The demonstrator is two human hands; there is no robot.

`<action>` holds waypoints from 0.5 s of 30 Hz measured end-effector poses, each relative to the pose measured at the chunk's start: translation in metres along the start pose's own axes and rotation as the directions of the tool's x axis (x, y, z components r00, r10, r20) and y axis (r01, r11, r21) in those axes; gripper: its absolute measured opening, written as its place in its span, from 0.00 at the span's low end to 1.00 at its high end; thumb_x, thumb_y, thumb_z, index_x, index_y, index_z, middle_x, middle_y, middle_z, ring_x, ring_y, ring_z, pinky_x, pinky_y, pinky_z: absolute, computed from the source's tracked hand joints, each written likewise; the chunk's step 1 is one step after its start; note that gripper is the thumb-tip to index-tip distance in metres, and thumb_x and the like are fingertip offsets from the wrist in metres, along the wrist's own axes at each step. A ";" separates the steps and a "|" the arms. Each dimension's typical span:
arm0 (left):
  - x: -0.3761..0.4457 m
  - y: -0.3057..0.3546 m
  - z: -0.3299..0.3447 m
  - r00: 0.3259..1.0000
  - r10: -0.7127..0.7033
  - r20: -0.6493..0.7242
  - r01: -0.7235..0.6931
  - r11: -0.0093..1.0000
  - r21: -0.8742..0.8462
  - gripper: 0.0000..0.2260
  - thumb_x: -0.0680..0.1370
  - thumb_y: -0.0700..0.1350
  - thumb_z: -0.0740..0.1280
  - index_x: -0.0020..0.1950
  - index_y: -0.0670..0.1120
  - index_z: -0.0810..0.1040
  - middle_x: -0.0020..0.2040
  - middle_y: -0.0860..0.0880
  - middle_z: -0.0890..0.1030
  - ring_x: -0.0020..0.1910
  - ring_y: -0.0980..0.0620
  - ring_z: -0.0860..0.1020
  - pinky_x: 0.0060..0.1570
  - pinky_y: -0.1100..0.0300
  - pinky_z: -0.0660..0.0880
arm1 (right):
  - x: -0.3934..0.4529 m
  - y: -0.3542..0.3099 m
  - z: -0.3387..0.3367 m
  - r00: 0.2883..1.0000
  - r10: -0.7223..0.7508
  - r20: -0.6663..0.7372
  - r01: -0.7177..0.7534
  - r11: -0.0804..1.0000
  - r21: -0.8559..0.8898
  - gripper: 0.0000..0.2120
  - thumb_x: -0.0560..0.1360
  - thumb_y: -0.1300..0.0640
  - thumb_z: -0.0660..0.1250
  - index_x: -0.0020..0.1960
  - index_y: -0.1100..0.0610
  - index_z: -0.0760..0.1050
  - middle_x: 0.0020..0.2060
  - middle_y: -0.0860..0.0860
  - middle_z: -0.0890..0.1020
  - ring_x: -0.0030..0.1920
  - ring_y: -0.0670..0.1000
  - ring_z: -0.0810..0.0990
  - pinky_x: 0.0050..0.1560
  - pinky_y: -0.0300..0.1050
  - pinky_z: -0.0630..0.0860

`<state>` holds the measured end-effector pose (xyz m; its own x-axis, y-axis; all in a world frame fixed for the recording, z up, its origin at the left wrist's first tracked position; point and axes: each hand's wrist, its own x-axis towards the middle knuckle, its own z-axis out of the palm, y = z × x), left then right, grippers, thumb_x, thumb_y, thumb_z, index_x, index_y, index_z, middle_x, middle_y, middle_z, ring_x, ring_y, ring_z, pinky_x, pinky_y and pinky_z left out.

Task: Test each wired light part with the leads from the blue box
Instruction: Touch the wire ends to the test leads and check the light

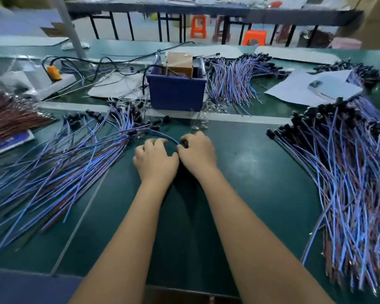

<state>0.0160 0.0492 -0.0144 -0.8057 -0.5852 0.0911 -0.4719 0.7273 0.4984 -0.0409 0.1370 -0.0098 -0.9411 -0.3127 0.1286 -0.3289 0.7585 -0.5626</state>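
Both hands on one wired light part (162, 134): right hand (198, 152) pinches black end, left hand (155, 159) curled over wire.

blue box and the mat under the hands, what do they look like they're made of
Blue box: looks like moulded plastic with a matte finish, going by its even colour, rolled rim and straight, slightly tapered walls.

Green mat: probably rubber or vinyl bench matting. It lies flat, shows a soft sheen with pale scuffed patches, and its sheets meet at a seam. The exact material cannot be told.
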 end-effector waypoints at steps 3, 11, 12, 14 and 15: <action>0.005 0.001 0.005 0.998 0.020 -0.062 -0.024 0.998 -0.060 0.16 0.76 0.45 0.62 0.63 0.54 0.77 0.66 0.53 0.75 0.65 0.45 0.66 0.63 0.53 0.60 | -0.004 0.006 0.009 0.996 -0.064 -0.063 0.062 0.997 -0.034 0.14 0.76 0.49 0.64 0.58 0.52 0.79 0.53 0.54 0.76 0.57 0.56 0.71 0.55 0.48 0.69; 0.026 0.004 0.006 0.998 0.053 -0.046 -0.062 0.974 -0.217 0.15 0.74 0.44 0.62 0.48 0.61 0.83 0.54 0.60 0.82 0.60 0.53 0.74 0.60 0.55 0.64 | 0.000 0.012 0.011 0.992 -0.042 -0.117 0.049 0.997 0.054 0.07 0.75 0.56 0.64 0.51 0.57 0.77 0.50 0.55 0.77 0.54 0.56 0.72 0.50 0.47 0.67; 0.025 0.003 0.007 0.997 0.064 -0.048 -0.074 0.971 -0.227 0.15 0.74 0.45 0.62 0.47 0.62 0.83 0.52 0.61 0.82 0.58 0.55 0.74 0.59 0.56 0.63 | 0.000 0.013 0.010 0.992 -0.037 -0.120 0.048 0.995 0.089 0.07 0.75 0.58 0.64 0.51 0.58 0.77 0.49 0.55 0.78 0.53 0.56 0.73 0.49 0.47 0.67; 0.023 0.002 0.008 0.997 0.073 -0.027 -0.078 0.961 -0.264 0.15 0.75 0.45 0.61 0.44 0.64 0.82 0.46 0.63 0.81 0.51 0.59 0.72 0.54 0.58 0.59 | -0.002 0.014 0.009 0.992 -0.027 -0.127 0.049 0.984 0.173 0.09 0.74 0.63 0.63 0.52 0.57 0.78 0.47 0.54 0.80 0.50 0.56 0.75 0.45 0.46 0.68; 0.023 0.002 0.007 0.997 0.073 -0.012 -0.073 0.954 -0.290 0.15 0.75 0.45 0.60 0.42 0.65 0.80 0.43 0.64 0.80 0.49 0.60 0.71 0.53 0.59 0.57 | -0.004 0.015 0.008 0.991 -0.015 -0.133 0.043 0.977 0.211 0.11 0.73 0.64 0.62 0.53 0.56 0.77 0.45 0.53 0.80 0.48 0.55 0.75 0.43 0.45 0.68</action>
<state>-0.0064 0.0396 -0.0172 -0.8335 -0.5351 0.1378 -0.2873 0.6327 0.7191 -0.0415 0.1449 -0.0249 -0.9381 -0.2455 0.2443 -0.3453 0.6069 -0.7159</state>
